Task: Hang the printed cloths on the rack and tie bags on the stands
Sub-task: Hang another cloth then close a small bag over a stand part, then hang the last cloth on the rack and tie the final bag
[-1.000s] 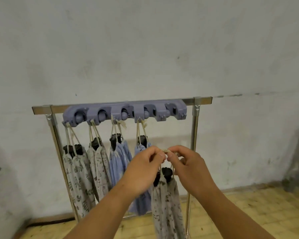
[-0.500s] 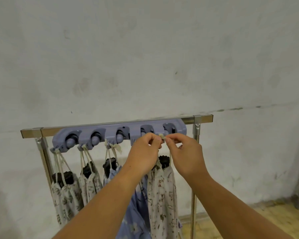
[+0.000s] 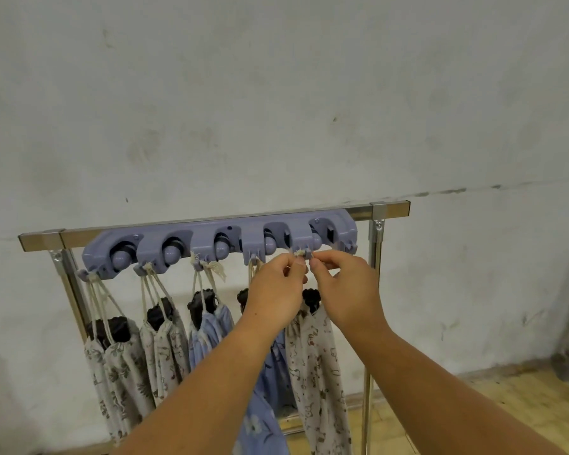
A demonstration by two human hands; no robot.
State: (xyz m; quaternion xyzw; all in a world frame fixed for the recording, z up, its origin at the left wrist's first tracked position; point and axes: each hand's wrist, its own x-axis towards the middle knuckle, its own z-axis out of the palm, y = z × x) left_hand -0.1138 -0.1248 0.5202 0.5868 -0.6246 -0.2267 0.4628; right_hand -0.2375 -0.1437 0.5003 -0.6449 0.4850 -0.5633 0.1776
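Drawstring pinched between hands, bag below

Both hands are raised near the right end of the rack, where a purple hook strip runs along the top rail. The left hand and the right hand each pinch a pale cord at the strip's last hook. A cream printed bag hangs just below them. More printed bags – cream and blue – hang by cords from the hooks toward the left end, against a stained wall.
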